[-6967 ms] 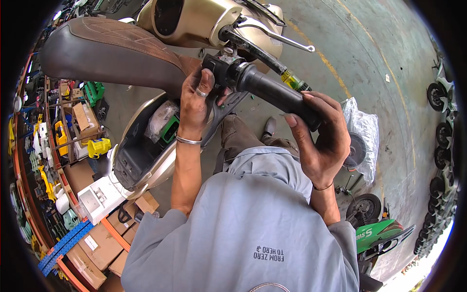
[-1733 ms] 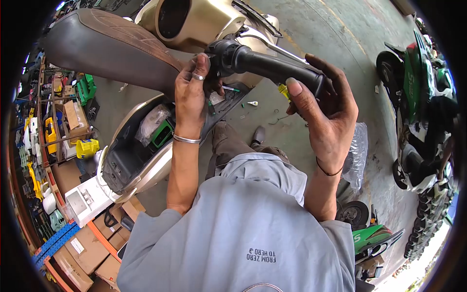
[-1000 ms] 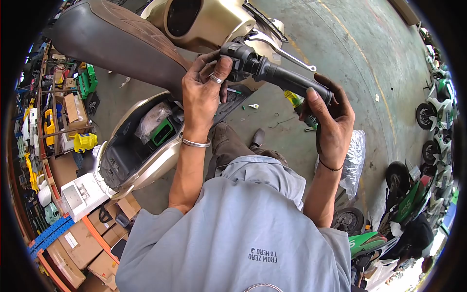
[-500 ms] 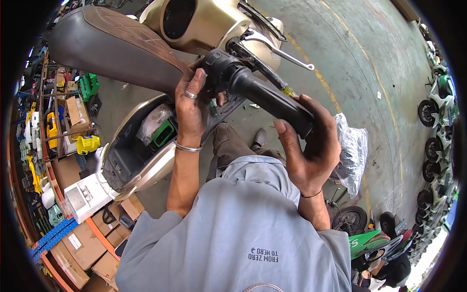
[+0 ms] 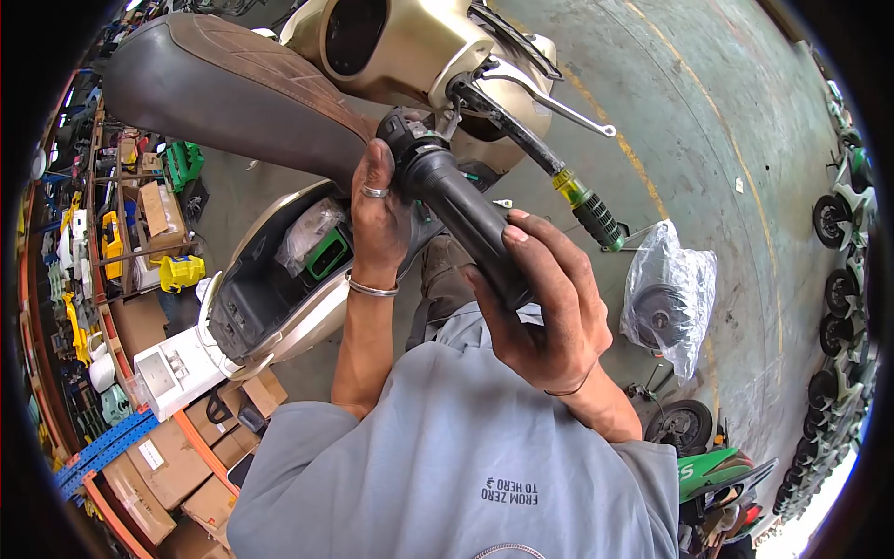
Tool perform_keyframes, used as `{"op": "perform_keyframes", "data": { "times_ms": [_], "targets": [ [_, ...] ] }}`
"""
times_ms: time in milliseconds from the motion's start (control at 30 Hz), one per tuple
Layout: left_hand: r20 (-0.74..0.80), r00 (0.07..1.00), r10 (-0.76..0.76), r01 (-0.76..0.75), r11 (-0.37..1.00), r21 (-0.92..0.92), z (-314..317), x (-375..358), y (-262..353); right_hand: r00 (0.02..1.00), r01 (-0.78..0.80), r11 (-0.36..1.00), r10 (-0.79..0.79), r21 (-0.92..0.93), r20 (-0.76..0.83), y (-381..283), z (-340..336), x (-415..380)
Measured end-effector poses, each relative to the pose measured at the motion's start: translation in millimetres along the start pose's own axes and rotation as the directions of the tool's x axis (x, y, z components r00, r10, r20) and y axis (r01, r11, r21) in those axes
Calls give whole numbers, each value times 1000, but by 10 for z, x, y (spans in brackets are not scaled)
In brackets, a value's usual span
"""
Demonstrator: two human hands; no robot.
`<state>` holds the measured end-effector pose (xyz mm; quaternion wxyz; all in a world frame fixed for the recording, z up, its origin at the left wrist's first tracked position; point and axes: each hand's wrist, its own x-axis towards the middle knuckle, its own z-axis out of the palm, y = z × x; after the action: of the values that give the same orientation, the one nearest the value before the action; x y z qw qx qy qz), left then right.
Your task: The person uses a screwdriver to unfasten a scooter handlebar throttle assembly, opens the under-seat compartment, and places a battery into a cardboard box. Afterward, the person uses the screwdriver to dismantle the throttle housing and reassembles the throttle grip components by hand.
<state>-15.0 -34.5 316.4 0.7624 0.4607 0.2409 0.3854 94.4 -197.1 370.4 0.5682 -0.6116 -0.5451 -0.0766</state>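
Between my hands is a black throttle grip (image 5: 466, 219) with a switch housing (image 5: 410, 140) at its upper end. My left hand (image 5: 377, 219), wearing a ring and a bangle, is closed around the housing end; some of its fingers are hidden behind. Fingers and thumb of my right hand (image 5: 559, 312) curl round the grip's lower end. Just to the right, the scooter's bare handlebar tube (image 5: 512, 126) runs parallel to the grip and apart from it. A screwdriver with a green and yellow handle (image 5: 596, 214) sticks out of the tube's end. A silver brake lever (image 5: 549, 98) extends above.
The gold scooter front (image 5: 410, 56) and brown seat (image 5: 242, 93) stand ahead. Below the seat is an open storage compartment (image 5: 251, 307). A plastic-wrapped wheel (image 5: 661, 317) lies on the floor at right. Shelves with boxes (image 5: 168, 466) line the left; several scooters (image 5: 829, 289) line the right.
Both hands have drawn the throttle grip down and left, away from the handlebar tube. The tube and the screwdriver handle in its end are now uncovered.
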Motion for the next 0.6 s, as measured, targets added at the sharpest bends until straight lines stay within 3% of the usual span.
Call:
{"op": "perform_keyframes", "data": {
  "times_ms": [100, 300, 400, 600],
  "targets": [
    [-39, 998, 48, -40, 983, 181, 61, -28, 31, 999, -5, 999, 6, -38, 32, -45, -5, -9],
    [-10, 998, 69, -64, 960, 271, 47, -31, 57, 999, -9, 999, 10, -45, 33, -58, 8, -14],
    [-21, 999, 45, -41, 987, 156, 47, -34, 38, 999, -18, 999, 19, -40, 38, -58, 2, -18],
    [-25, 998, 64, -61, 990, 127, -6, -29, -8, 999, -18, 999, 20, -40, 45, -67, 10, -4]
  ]
}}
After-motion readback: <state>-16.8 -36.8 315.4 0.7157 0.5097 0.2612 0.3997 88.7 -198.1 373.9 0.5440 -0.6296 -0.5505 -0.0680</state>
